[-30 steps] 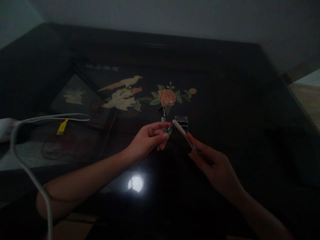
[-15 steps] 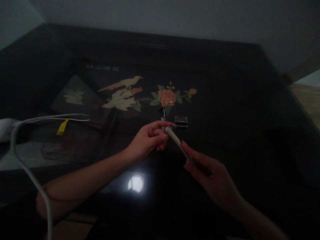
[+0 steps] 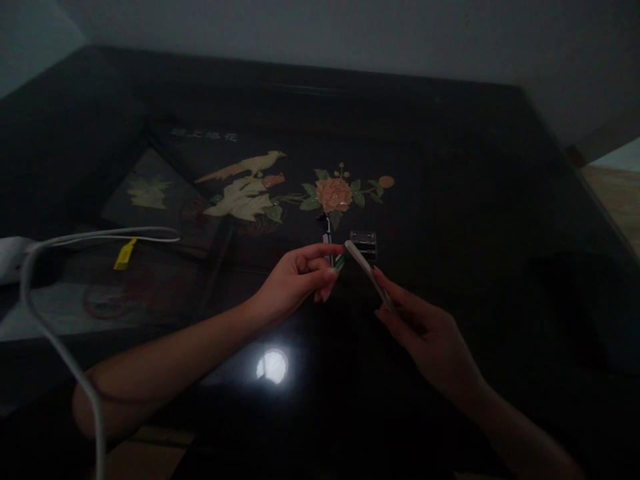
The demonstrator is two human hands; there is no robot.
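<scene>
Pale strip [image 3: 367, 272] in right hand [image 3: 425, 337] grip, angled up-left toward left hand [image 3: 300, 277] pinching green piece [image 3: 339, 262].

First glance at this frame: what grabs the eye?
The two hands meeting mid-frame: the left hand pinches a small greenish piece, and the right hand angles a pale flat stick toward it. Behind them, a bird-and-flower inlay glows on the dark table; a lamp reflection shines below.

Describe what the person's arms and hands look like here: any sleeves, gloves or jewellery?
Both forearms are bare with no sleeves in view. The left hand and right hand wear no gloves, and no rings, watch or bracelets show, though the dim light could hide small details.
</scene>
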